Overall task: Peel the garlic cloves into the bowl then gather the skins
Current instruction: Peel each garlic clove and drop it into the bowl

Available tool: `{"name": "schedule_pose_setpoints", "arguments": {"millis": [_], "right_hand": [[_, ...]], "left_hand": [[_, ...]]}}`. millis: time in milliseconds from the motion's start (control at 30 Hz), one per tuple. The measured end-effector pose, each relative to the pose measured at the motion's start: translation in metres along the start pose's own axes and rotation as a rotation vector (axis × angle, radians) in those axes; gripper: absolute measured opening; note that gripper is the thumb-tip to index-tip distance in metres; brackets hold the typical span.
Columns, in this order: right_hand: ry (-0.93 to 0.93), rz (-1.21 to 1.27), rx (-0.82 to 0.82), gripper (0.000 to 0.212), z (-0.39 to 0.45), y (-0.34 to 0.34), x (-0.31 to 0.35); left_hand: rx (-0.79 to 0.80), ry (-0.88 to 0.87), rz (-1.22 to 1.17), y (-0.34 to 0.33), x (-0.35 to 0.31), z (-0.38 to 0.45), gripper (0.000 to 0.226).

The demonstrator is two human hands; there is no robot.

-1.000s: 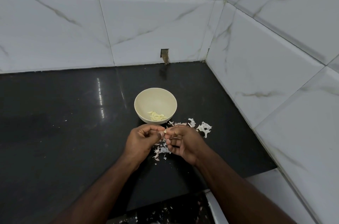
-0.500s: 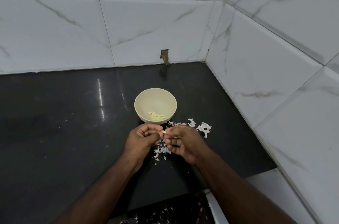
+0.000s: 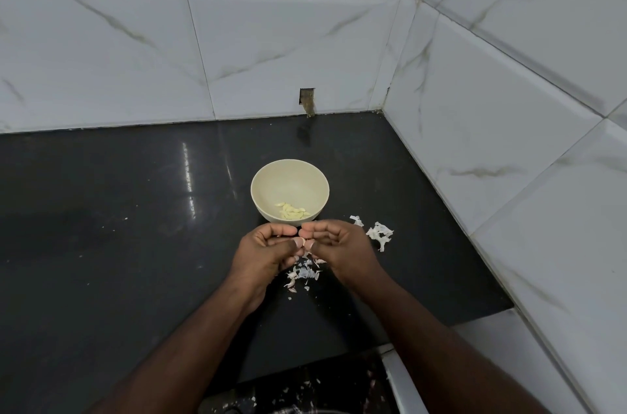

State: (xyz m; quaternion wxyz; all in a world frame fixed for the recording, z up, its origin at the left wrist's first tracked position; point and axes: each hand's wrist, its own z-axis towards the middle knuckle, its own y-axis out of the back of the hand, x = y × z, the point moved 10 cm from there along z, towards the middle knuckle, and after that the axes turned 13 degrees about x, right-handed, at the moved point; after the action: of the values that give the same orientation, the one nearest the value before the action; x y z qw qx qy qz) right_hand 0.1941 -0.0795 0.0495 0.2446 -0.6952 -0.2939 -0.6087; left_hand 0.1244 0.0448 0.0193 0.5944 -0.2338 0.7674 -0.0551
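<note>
A cream bowl (image 3: 268,186) stands on the black counter and holds several peeled garlic cloves (image 3: 292,211). Just in front of it my left hand (image 3: 268,252) and my right hand (image 3: 336,249) meet, fingers curled, thumbs together. Both pinch a small garlic clove (image 3: 304,243) between the fingertips; most of it is hidden. Loose white skins (image 3: 303,273) lie on the counter under my hands, and a bigger clump of skins (image 3: 380,233) lies to the right of the bowl.
The black counter (image 3: 118,244) ends at white marble tiled walls behind and to the right (image 3: 509,142). A small hole (image 3: 307,97) shows in the back wall. More skin scraps lie below the counter's front edge (image 3: 305,386).
Both hands have shifted slightly toward the bowl and keep working the clove between the thumbs. Bowl and skins have not moved.
</note>
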Motion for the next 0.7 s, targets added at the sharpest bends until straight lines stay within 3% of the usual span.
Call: {"name": "schedule_pose_setpoints", "arguments": {"millis": [433, 700], "right_hand": [[0.021, -0.127, -0.157, 0.02, 0.003, 0.014, -0.003], [0.019, -0.136, -0.117, 0.025, 0.006, 0.01, -0.009]], "left_hand": [[0.048, 0.051, -0.041, -0.003, 0.008, 0.001, 0.016], [0.038, 0.027, 0.005, -0.003, 0.004, 0.001, 0.02]]}}
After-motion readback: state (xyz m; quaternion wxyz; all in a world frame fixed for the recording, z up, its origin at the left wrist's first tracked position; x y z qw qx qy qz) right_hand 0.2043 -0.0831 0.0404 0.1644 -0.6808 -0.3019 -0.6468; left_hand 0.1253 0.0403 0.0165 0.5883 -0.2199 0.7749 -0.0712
